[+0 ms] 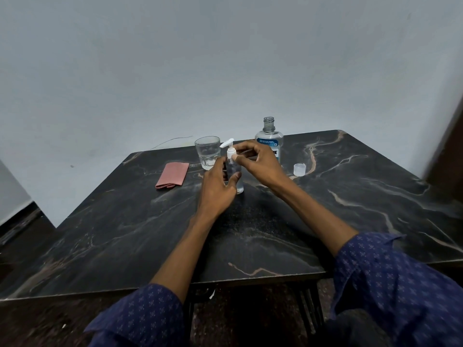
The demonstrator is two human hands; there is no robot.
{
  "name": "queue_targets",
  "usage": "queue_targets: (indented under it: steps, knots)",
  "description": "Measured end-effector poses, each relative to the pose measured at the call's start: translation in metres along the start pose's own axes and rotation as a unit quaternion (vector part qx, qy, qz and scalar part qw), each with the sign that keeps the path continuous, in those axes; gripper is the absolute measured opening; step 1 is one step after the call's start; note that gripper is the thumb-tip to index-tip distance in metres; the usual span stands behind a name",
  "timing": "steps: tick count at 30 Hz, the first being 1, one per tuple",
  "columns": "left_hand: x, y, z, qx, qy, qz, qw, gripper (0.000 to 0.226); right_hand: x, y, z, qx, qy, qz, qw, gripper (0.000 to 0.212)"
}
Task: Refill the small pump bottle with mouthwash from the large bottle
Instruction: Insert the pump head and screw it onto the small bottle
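Both hands grip the pump bottle point(236, 175) — left point(218, 189) hides its body, right point(258, 164) pinches its collar.

Both sleeves point(140, 319) dark navy, printed all over with small pale cross-shaped motifs. Cuffs pushed back, forearms bare. Left hand point(216, 190) and right hand point(258, 162) bare; no rings or watch visible.

Both arms outstretched, left hand point(217, 189) cupped, right hand point(258, 163) fingers point(236, 158) pinching
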State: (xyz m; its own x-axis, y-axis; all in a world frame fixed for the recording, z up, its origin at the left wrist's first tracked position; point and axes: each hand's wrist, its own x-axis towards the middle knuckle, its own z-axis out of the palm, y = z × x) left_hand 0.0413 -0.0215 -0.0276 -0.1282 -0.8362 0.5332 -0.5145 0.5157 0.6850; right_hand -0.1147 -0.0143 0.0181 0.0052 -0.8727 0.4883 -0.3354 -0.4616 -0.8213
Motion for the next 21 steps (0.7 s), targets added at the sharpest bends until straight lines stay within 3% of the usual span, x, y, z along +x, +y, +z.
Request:
queue_targets:
  steps: [8, 17, 21]
  knots:
    - [-0.0003, 0.003, 0.0002, -0.032, -0.023, 0.0, 0.999, 0.046, -0.001, -0.002, -0.0024, 0.017, -0.03, 0.004, 0.999, 0.026]
    - [-0.0036, 0.0074, -0.0009, -0.034, -0.004, 0.008, 0.999, 0.048, 0.0035, -0.0004, 0.0009, -0.049, 0.032, 0.002, 0.998, 0.03]
    - [-0.0031, 0.0083, -0.0012, -0.05, -0.025, -0.006, 0.998, 0.043, 0.0018, -0.0037, -0.0036, -0.063, 0.024, -0.006, 0.998, 0.036]
